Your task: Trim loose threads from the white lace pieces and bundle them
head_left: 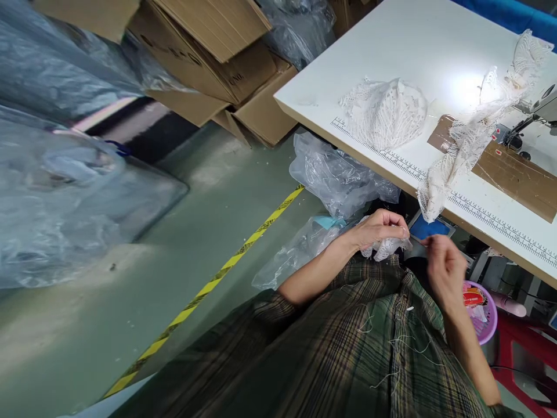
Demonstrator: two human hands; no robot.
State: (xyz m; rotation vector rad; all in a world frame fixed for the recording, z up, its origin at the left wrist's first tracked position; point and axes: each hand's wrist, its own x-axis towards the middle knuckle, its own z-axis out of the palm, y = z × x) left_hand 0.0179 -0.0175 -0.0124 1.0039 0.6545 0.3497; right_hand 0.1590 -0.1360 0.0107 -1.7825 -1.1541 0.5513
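My left hand (379,228) is closed in a pinch on a piece of white lace fabric (383,249), held just above my lap below the table edge. Just right of it is my right hand (446,262), slightly blurred, with thumb and fingers pressed together; whatever they hold is too small to make out. On the table lies a crumpled heap of white lace (387,113). A longer lace strip (472,136) runs from beside the sewing machine (542,110) and hangs over the table's front edge.
The white sewing table (435,43) has a printed ruler along its edge. Under it are clear plastic bags (339,174) and a purple basket (491,322), near a red stool (517,342). Cardboard boxes (209,64) and large plastic bags (65,197) stand left, beyond yellow floor tape (209,287).
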